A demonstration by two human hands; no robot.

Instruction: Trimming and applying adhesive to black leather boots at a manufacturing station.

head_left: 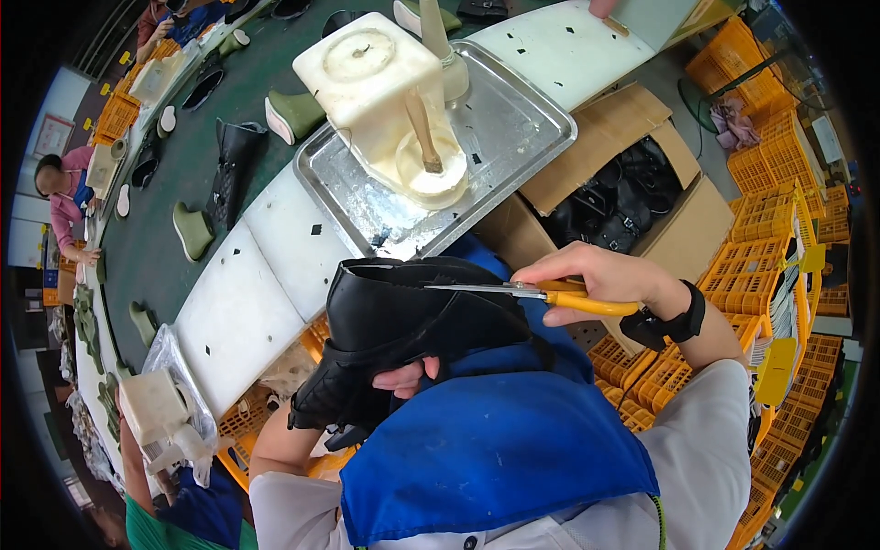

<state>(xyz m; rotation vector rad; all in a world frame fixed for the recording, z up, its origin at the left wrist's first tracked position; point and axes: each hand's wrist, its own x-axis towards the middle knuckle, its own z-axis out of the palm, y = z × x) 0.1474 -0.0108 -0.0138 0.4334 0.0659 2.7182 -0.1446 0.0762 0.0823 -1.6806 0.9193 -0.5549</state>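
Black leather boot (380, 316) — is slanting from lower left to upper right before the blue cloth apron (500, 454). Left hand (401, 378), nearer, is clasping its near side. Right hand (600, 275) is gripping yellow-handled steel scissors (509, 290) — blades are pointing left over the boot. Beyond: rectangular silver metal tray (522, 115).

- The person wears a blue apron (500, 458) marked with small pale specks.
- A green cord (658, 524) runs along the apron's edge.
- Beneath is a whitish short-sleeved shirt (701, 449) with a dark button (470, 543).
- A black band (683, 316) circles the right wrist.
- The right hand (600, 280) and left hand (401, 378) are bare.
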